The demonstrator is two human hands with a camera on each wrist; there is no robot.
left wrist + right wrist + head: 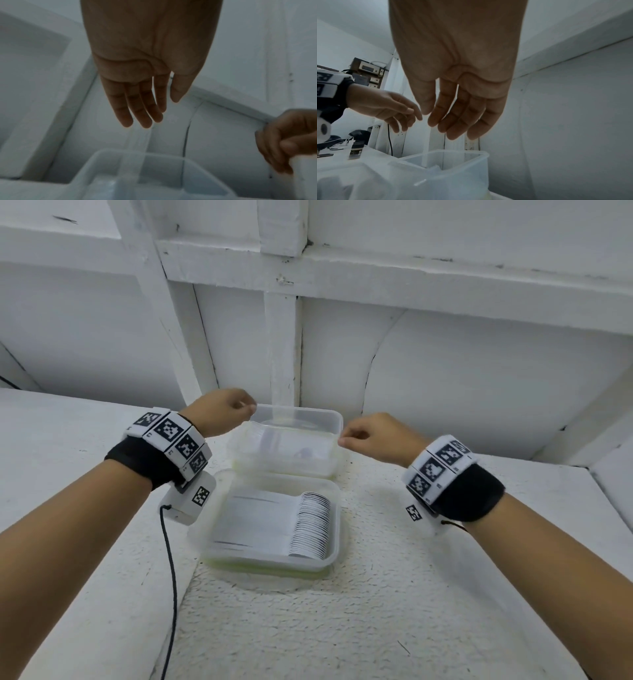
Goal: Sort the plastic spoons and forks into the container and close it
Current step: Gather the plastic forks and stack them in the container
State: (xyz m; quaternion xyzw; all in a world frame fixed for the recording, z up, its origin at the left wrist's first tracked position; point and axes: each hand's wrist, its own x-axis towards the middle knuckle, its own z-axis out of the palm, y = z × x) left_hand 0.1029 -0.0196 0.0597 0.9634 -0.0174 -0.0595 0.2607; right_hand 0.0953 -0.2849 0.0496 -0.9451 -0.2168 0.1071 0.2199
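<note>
Both hands are up at the far tub now, one at each end. My left hand is at its far-left corner, and from the wrist those fingers hang straight and loose, gripping nothing I can see. My right hand is at the right-hand rim. From the head view the fingertips look bunched there, but from its own wrist the fingers hang only lightly bent, so I can't tell whether I'm pinching the rim or just touching it.

The spoons lie in the near tub, just in front of the far one. They're nested in one tight row, bowls to the right.

So the spoon side looks sorted to me, and I reckon I'm at the closing end of the job. Next I need a firm hold on both ends of this far tub, lifted level so nothing inside shifts.

The count: two clear tubs on the white textured tabletop. There's one row of spoons, too closely packed to number. I can't pick out any forks for sure, only pale shapes blurred inside the far tub. I can't make out a separate lid either.
</note>
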